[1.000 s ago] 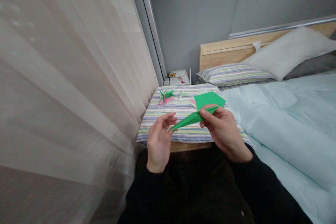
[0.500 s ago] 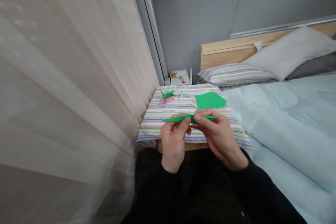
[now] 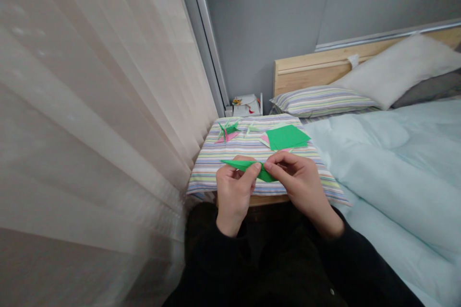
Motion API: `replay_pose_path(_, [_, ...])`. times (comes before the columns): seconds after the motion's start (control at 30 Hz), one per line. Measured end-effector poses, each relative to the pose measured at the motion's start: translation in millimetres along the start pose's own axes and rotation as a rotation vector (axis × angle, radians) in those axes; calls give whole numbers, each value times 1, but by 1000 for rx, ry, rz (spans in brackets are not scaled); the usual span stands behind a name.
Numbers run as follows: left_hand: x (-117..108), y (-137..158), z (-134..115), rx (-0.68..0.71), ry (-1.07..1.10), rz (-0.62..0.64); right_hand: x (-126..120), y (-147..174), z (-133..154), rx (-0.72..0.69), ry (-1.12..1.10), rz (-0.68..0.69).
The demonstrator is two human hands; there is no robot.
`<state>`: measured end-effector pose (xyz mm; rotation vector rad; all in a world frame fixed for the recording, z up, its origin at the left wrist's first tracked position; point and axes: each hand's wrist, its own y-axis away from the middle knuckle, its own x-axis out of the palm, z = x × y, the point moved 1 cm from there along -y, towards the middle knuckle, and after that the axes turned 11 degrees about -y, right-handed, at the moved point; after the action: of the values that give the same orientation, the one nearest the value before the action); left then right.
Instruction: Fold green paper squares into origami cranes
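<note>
Green folded paper [image 3: 239, 165], already creased into a long pointed form, sat in the head view above the near part of the striped cloth [image 3: 203, 175]. The left hand [image 3: 234, 194] pinched its middle; the right hand [image 3: 306, 184] gripped beside it, a flap hanging below. The folding looked part done, though fingers hid the centre. Beyond lay folded shapes [image 3: 231, 128] and flat green sheets [image 3: 288, 137], uncreased. Cloth showed bare to the left, towards the curtain [image 3: 144, 105]; the quilt [image 3: 389, 148] bordered the right.
</note>
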<state>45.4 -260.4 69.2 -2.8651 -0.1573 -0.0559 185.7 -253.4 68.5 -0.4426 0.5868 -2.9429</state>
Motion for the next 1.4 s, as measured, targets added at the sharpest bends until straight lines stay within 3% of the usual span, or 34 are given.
replay_pose_path(0.2, [-2,-2,4,-9,0,12,-3,-2,2,-43,136,58])
replay_pose_path(0.4, [-1,-5,7,-68,76,-103,-10,-4,-1,-61,185,74])
replay_pose_path(0.57, [-3,-12,4,26,-17,-125,-15,-1,-10,-4,129,50])
replay_pose_path(0.73, [-1,-3,1,126,-36,-118,-11,-1,-12,38,-34,-96])
replay_pose_path(0.9, [-4,5,-1,243,-234,23,-10,-1,-7,75,-127,-83])
replay_pose_path(1.0, [-8,1,-2,264,-315,16,-10,2,-4,66,-171,-50])
replay_pose_path(1.1, [-11,-2,-3,262,-325,18,-12,5,2,10,-141,36])
replay_pose_path(1.2, [-11,-1,-7,252,-313,81,-13,6,6,-80,28,116])
replay_pose_path(1.3, [-11,1,-12,233,-255,142,-15,6,9,-135,94,103])
replay_pose_path(1.4, [-12,2,-15,225,-209,126,-14,6,13,-142,69,85])
